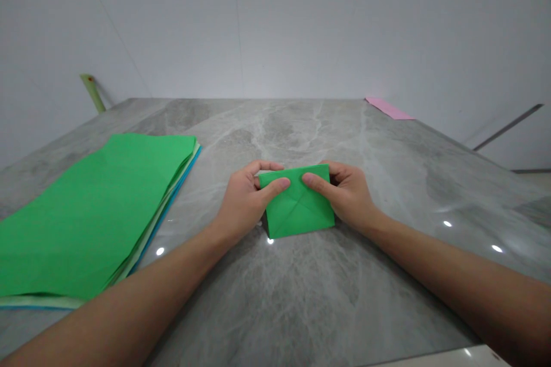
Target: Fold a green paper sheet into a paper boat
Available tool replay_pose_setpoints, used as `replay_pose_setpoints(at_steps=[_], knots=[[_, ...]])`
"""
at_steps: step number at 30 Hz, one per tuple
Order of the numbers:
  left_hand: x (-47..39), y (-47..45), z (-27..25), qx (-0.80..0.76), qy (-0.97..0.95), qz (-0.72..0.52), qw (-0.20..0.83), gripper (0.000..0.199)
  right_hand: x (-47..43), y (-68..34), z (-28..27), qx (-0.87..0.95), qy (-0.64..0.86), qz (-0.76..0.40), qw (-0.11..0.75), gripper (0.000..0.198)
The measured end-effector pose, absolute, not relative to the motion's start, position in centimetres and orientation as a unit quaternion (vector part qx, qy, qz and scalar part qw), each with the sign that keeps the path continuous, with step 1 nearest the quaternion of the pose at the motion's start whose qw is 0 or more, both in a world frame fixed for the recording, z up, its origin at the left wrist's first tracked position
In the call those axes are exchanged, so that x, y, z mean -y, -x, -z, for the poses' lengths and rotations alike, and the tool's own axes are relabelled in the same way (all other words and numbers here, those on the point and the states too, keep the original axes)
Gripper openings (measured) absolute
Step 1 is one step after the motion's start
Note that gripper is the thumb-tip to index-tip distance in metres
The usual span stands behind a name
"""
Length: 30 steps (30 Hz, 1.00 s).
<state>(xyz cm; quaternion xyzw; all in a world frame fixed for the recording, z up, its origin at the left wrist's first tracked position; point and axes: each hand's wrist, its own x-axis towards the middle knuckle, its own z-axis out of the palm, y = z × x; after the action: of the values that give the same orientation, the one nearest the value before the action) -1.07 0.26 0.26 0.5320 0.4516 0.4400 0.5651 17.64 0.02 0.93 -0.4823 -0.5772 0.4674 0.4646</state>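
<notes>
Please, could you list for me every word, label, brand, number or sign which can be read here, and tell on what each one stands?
There is none to read: no writing shows on the folded green paper, the paper stack or the pink paper.
Too small to tell: a reddish mark near the top of the light-green object at the far left.

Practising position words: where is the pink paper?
In the head view, the pink paper lies at the back right corner of the table, beside the wall, beyond the right hand.
</notes>
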Motion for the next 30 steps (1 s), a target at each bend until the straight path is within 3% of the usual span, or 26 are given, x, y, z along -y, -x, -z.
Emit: replay_pose_setpoints(at_steps=[4, 13, 24, 27, 30], knots=[[-0.3, 0.9, -0.2, -0.446, -0.515, -0.448, 0.578, 0.027, 0.1, -17.6, -0.9, 0.573, 0.483, -0.462, 0.475, 0.033], [-0.1, 1.2, -0.9, -0.510, -0.640, -0.450, 0.357, 0.032, 0.2, -17.6, -1.0, 0.624, 0.450, -0.487, 0.414, 0.039], [-0.1, 1.3, -1.0, -0.526, -0.649, -0.427, 0.346, 0.037, 0.2, -17.5, -0.3, 0.591, 0.477, -0.505, 0.410, 0.060], [-0.4, 1.4, -0.6, -0.538, -0.633, -0.417, 0.368, 0.038, -0.3, -17.7, 0.1, 0.605, 0.498, -0.480, 0.396, 0.053], [-0.8, 1.5, 0.1, -0.555, -0.615, -0.393, 0.398, 0.029, -0.8, -18.0, 0.0, 0.649, 0.543, -0.375, 0.379, 0.027]])
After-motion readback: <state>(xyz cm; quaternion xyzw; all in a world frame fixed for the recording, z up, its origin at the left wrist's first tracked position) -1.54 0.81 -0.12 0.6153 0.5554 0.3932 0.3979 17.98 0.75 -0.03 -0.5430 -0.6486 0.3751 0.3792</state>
